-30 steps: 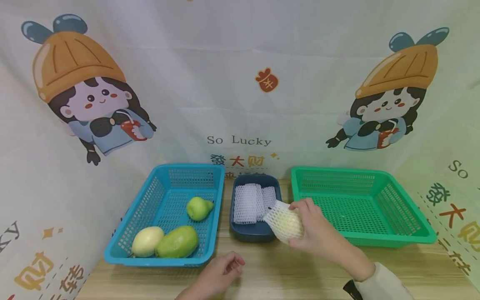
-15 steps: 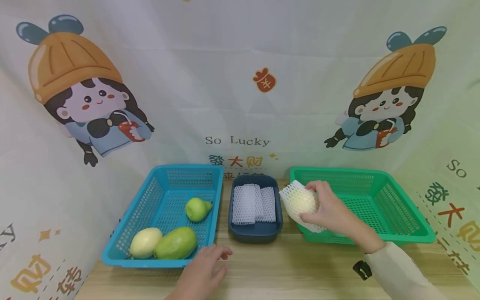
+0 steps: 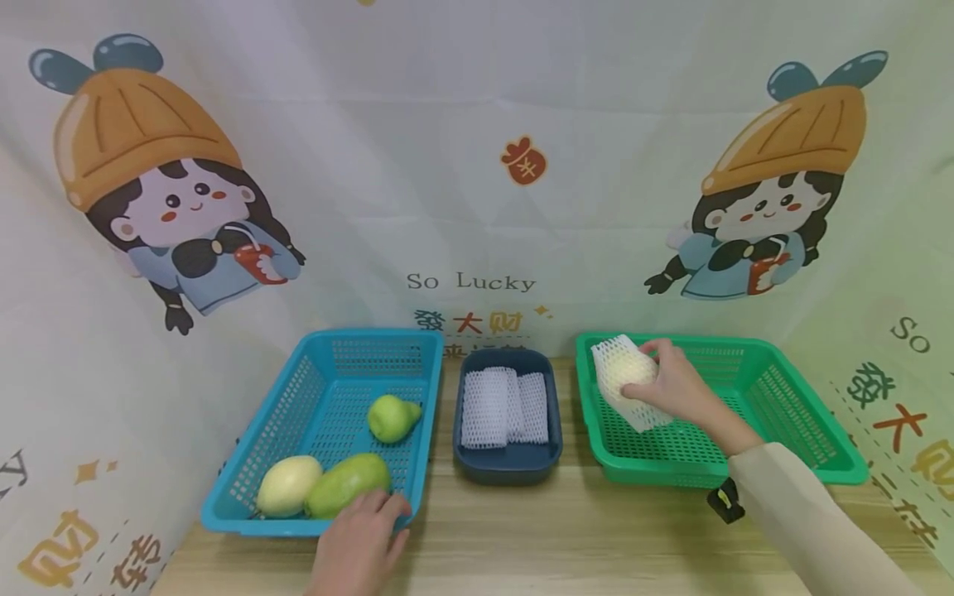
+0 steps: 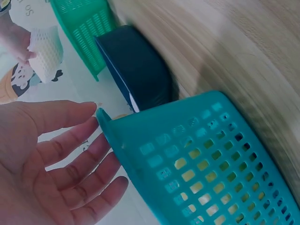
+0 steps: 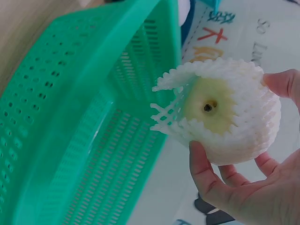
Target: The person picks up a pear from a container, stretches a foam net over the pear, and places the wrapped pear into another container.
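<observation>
My right hand (image 3: 676,387) grips a pale yellow pear (image 5: 218,96) sleeved in a white foam net (image 3: 629,381), over the left part of the green basket (image 3: 734,473). In the right wrist view, the net's open end bares the pear's blossom end, with fingers and thumb round the sides. My left hand (image 3: 359,542) is at the front rim of the blue basket (image 3: 261,525), fingers loosely bent, holding nothing. Just beyond it lies a green mango (image 3: 346,484), beside another pale yellow pear (image 3: 289,487). A green pear (image 3: 391,419) lies farther back in the same basket.
Between the two baskets stands a small dark blue tray (image 3: 507,473), with several flat white foam nets (image 3: 488,410) inside. A printed cloth (image 3: 462,199) hangs behind everything. The wooden table (image 3: 537,538) stretches along the front.
My right hand has carried the netted pear from beside the dark tray rightward and back, over the green basket. My left hand has moved left to the blue basket's front rim.
</observation>
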`<state>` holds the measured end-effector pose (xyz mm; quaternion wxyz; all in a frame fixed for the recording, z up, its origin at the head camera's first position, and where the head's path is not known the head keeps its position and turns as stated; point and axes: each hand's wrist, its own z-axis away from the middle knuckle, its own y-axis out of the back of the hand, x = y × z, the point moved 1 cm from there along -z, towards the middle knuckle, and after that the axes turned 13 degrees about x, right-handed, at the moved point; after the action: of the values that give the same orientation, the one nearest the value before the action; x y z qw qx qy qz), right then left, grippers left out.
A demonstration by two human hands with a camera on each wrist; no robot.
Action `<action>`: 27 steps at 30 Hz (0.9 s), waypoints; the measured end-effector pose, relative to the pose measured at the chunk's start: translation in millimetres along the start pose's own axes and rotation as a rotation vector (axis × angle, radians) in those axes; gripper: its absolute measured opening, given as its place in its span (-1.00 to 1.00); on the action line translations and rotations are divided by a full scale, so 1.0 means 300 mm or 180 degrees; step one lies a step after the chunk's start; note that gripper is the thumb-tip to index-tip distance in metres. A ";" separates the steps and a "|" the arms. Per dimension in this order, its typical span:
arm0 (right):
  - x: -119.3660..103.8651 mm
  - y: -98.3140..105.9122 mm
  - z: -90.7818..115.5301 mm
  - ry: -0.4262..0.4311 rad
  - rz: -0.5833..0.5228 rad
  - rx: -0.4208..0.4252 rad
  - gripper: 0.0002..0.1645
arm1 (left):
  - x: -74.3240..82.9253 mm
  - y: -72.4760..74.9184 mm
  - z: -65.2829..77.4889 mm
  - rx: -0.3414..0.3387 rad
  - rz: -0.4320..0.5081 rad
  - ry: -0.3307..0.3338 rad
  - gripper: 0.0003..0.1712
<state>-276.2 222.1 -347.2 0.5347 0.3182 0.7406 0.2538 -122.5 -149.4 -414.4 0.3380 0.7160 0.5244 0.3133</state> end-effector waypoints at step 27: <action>0.110 -0.099 -0.208 -0.0936 0.0473 -0.0894 -0.14 | -0.020 -0.009 0.016 0.0213 -0.0036 0.0058 -0.76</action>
<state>-349.0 224.6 -370.5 0.6559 0.3278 0.5865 0.3440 -121.6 -155.4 -420.1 0.3109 0.7209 0.5417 0.3002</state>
